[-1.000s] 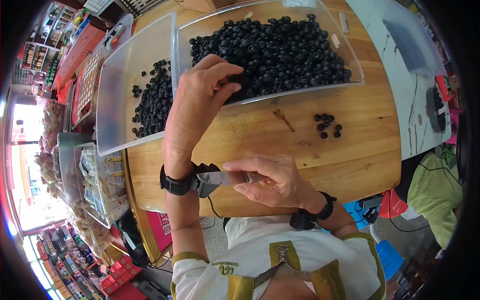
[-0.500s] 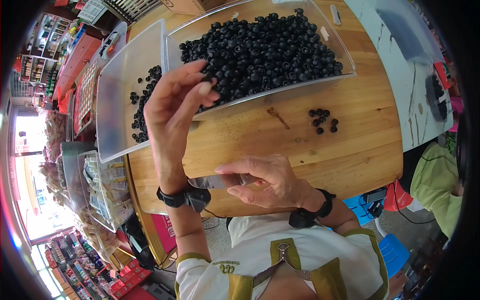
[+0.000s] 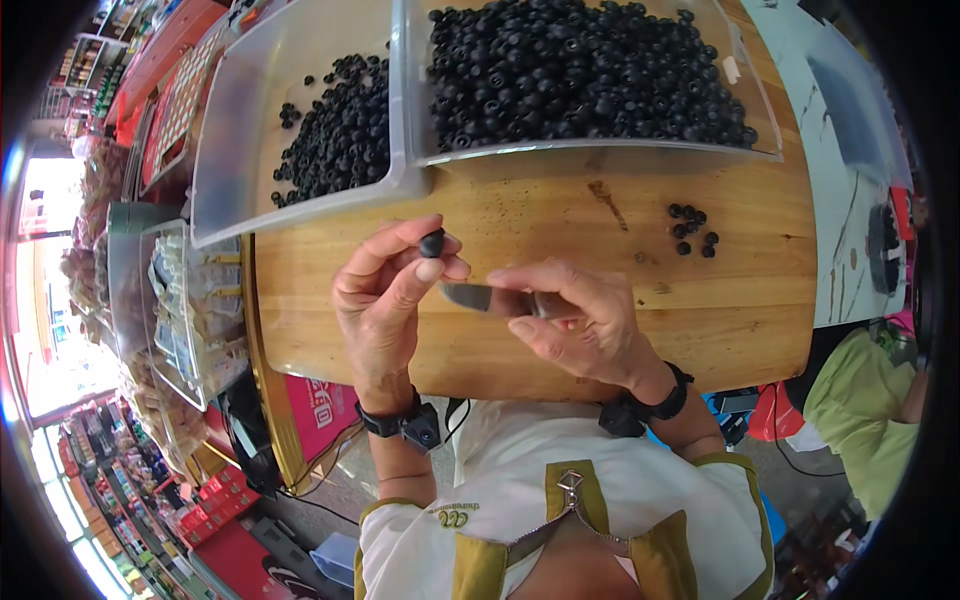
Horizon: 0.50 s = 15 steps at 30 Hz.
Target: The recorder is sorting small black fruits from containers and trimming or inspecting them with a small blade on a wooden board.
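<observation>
The left hand (image 3: 380, 305) pinches one round black part (image 3: 431, 243) above the wooden table (image 3: 730, 310). The right hand (image 3: 595, 315) grips a knife (image 3: 468, 296) just beside it; blade contact is unclear. The larger heap (image 3: 590, 80) occupies the far right bin (image 3: 418, 110), the smaller (image 3: 345, 135) the left bin (image 3: 240, 130). Loose parts (image 3: 690, 225) lie right; stocked shelving (image 3: 130, 490) stands left.

The head camera looks steeply down from the wearer's head at close range — shirt (image 3: 640, 480) at six o'clock, left hand (image 3: 380, 305) and right hand (image 3: 600, 325) near the centre, clear tub (image 3: 415, 100) toward one — its fisheye lens bowing the wooden table (image 3: 740, 330).
</observation>
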Motion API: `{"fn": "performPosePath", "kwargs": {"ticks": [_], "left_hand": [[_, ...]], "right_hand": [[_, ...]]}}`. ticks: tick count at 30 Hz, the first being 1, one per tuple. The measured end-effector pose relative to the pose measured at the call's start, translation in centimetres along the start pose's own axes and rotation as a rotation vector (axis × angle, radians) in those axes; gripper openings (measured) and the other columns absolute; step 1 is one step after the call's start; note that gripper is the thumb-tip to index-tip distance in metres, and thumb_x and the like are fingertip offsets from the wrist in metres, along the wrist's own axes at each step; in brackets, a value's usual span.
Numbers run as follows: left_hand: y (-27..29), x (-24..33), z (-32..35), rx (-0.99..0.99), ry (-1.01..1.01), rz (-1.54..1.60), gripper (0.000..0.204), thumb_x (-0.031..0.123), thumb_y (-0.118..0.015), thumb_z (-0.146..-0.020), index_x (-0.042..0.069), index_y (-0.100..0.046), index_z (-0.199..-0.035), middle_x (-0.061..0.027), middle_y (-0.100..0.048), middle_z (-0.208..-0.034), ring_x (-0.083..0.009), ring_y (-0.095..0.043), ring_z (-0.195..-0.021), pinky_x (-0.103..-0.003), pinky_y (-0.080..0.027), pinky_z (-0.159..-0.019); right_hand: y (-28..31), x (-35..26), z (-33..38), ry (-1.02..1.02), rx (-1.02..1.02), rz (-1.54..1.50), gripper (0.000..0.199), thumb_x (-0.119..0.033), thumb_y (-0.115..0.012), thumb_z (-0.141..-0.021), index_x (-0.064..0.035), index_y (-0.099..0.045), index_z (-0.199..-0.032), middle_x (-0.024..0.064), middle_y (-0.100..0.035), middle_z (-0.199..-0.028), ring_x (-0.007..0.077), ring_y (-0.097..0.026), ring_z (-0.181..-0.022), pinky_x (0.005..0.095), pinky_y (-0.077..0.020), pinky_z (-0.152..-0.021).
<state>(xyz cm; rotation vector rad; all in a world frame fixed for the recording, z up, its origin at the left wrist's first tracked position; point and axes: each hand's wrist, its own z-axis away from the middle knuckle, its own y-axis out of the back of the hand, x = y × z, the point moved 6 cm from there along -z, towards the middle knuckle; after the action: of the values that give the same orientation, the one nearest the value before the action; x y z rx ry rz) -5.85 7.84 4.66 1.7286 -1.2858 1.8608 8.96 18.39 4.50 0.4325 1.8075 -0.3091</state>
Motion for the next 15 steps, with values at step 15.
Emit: {"fn": "performPosePath", "kwargs": {"ticks": [15], "left_hand": [[2.8,-3.4,3.3,0.115,0.057,0.079,0.026,-0.004,-0.074,-0.077,-0.005,-0.064,-0.100,-0.0125,-0.068,-0.094,-0.0148,-0.067,-0.076,-0.025,-0.056,-0.068]], "right_hand": [[-1.0,1.5,-0.4,-0.010,0.010,0.115,0.029,-0.003,-0.069,-0.084,-0.0018,-0.065,-0.113,0.0064,-0.070,-0.089,0.0027,-0.053,-0.063,0.0172,-0.0418,-0.055]]}}
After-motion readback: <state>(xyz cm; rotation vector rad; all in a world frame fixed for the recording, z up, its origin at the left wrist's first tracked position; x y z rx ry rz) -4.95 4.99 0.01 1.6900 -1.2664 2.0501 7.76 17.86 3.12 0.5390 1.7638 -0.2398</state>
